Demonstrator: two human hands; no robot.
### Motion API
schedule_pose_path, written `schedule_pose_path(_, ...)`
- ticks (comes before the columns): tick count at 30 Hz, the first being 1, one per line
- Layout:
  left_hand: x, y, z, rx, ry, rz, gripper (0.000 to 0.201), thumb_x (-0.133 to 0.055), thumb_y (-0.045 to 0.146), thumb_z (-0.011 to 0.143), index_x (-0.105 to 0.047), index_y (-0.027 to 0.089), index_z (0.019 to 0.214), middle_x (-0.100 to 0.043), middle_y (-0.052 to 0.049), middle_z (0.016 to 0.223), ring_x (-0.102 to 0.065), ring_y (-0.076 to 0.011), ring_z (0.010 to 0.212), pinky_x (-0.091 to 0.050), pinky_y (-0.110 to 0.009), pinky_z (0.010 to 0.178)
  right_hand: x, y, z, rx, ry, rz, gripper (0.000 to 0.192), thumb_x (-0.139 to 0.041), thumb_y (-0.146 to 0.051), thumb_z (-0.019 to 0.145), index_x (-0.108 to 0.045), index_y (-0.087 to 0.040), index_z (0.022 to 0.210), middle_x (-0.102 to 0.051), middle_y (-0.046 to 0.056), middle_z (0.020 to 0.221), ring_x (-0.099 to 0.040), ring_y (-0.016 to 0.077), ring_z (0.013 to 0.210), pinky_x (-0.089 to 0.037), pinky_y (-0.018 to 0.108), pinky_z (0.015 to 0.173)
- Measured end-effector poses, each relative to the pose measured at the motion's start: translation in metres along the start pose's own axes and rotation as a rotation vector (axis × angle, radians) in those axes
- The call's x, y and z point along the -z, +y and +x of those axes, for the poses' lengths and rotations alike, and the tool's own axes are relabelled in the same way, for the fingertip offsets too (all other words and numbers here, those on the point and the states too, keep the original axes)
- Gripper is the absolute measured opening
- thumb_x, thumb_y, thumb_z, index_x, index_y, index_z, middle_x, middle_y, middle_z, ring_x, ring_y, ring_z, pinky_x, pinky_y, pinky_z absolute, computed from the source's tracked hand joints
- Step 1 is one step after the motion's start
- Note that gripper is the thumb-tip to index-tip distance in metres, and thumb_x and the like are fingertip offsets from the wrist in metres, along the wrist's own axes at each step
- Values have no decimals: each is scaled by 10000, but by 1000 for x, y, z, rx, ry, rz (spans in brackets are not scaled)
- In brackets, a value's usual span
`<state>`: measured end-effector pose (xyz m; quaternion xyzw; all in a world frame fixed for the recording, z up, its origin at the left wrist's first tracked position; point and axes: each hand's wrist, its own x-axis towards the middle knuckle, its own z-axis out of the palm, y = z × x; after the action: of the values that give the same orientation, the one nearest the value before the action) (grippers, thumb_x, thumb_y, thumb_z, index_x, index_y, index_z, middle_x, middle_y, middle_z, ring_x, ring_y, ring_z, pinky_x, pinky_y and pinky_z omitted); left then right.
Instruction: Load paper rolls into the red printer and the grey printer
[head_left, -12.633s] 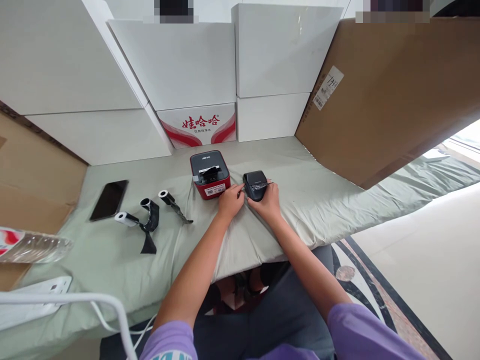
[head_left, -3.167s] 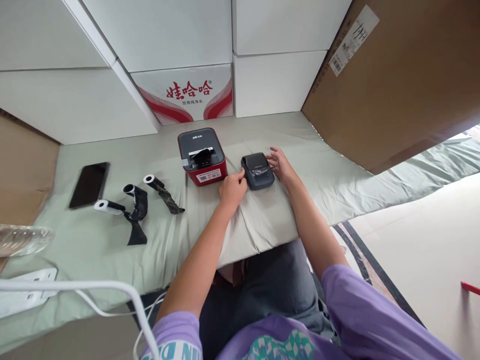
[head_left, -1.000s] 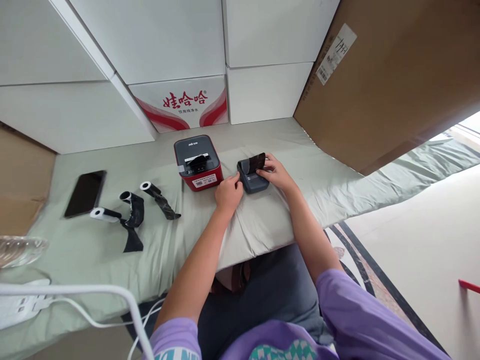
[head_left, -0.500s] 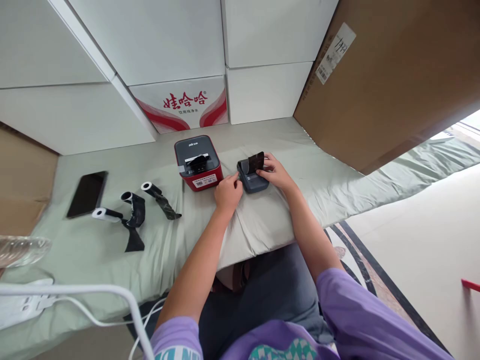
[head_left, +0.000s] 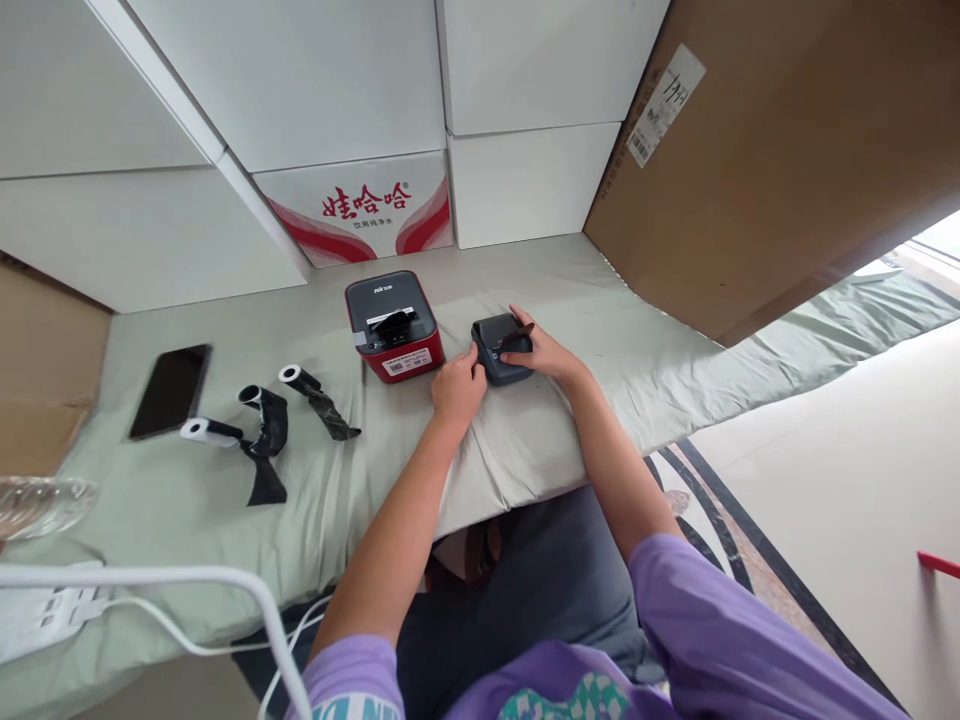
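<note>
A small dark grey portable printer [head_left: 504,374] lies on the cloth-covered surface. My left hand [head_left: 458,387], fingers curled, grips its left edge with thumb and forefinger. My right hand [head_left: 549,352] is closed around its right side, the thumb on the front of the top and the fingers reaching to the far edge. A strip of black paper [head_left: 519,338] juts from the printer's top by my right fingers, partly covered by them. Just left of the small printer stands a larger red and black printer [head_left: 395,328], black paper showing at its slot.
Partly unrolled black rolls [head_left: 271,420] and a dark phone [head_left: 171,390] lie at left. Nearer are a power strip [head_left: 52,615], a white cable [head_left: 247,590] and a clear bottle [head_left: 45,505]. White boxes [head_left: 536,190] line the back; a large cardboard box [head_left: 750,180] stands right.
The black piece that stood up from the small printer is now lower, and the printer's top looks flatter. My right thumb has moved left onto its front. My left hand stays at the left edge.
</note>
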<state>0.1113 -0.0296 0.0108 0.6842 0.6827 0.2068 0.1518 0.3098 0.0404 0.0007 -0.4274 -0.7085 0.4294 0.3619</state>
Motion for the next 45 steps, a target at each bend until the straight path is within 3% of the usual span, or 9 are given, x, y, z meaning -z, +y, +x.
schedule_pose_path(3, 0, 1, 0, 3, -22, 16, 555, -450, 216, 983, -575, 241, 1523, -763, -106, 1232, -708, -292, 1105, -544, -355, 889, -5, 0, -1, -32, 14, 4, 1319, -916, -522, 610, -189, -207, 1664, -431, 193, 1597, -427, 335, 1499, -257, 532, 1282)
schedule_pose_path(8, 2, 3, 0, 30, -12, 5, 547, -474, 224, 984, -577, 262, 1520, -758, -111, 1245, -712, -301, 1108, -545, -367, 897, -24, -7, -3, -37, 107, -25, 1416, -907, -570, 613, -63, -180, 1682, -443, 208, 1589, -492, 332, 1450, -340, 516, 1246)
schedule_pose_path(12, 4, 3, 0, 60, 3, -13, 499, -484, 242, 996, -624, 289, 1473, -763, -108, 1229, -718, -296, 1102, -545, -362, 893, -45, -11, -8, -92, 311, -151, 1475, -938, -546, 565, -60, -145, 1680, -495, 244, 1511, -479, 385, 1447, -395, 533, 1210)
schedule_pose_path(17, 6, -3, 6, 79, 31, -67, 392, -457, 278, 1030, -722, 221, 1313, -776, -144, 1161, -734, -296, 1058, -541, -365, 892, -60, -18, -15, -123, 385, -191, 1411, -932, -429, 596, -70, -158, 1679, -550, 246, 1437, -461, 432, 1437, -392, 608, 1195)
schedule_pose_path(21, 4, -13, 17, 160, -35, -454, 486, -339, 429, 1089, -737, 151, 1100, -771, -124, 863, -744, -234, 753, -547, -310, 693, -65, -27, -18, -96, 418, -126, 1383, -916, -340, 568, -99, -180, 1673, -606, 210, 1388, -530, 423, 1370, -410, 622, 1178)
schedule_pose_path(24, 2, -15, 21, 268, -158, -749, 591, -316, 602, 1069, -686, 160, 938, -637, -45, 604, -617, -183, 486, -438, -264, 473, -67, -35, -18, -97, 410, -60, 1344, -907, -351, 562, -149, -194, 1660, -654, 181, 1334, -598, 397, 1302, -452, 585, 1157)
schedule_pose_path(28, 1, -5, 18, 407, -199, -968, 675, -294, 738, 1019, -610, 185, 795, -453, 23, 520, -448, -112, 398, -326, -226, 418, -68, -40, -19, -101, 406, -32, 1277, -909, -414, 574, -228, -179, 1628, -671, 181, 1305, -637, 379, 1262, -506, 531, 1119)
schedule_pose_path(36, -3, 6, 12, 505, -187, -1197, 705, -361, 812, 962, -660, 208, 1169, -654, -31, 765, -676, -173, 695, -475, -242, 567, -66, -36, -20, -118, 405, -65, 1047, -915, -515, 615, -438, -190, 1488, -633, 187, 1355, -588, 387, 1342, -519, 512, 1123)
schedule_pose_path(45, -5, 8, 7, 533, -145, -1313, 733, -382, 814, 957, -661, 203, 1249, -693, -53, 818, -692, -178, 740, -478, -239, 566, -62, -29, -19, -112, 357, -60, 1225, -924, -571, 617, -320, -168, 1604, -611, 195, 1387, -567, 408, 1373, -486, 552, 1167)
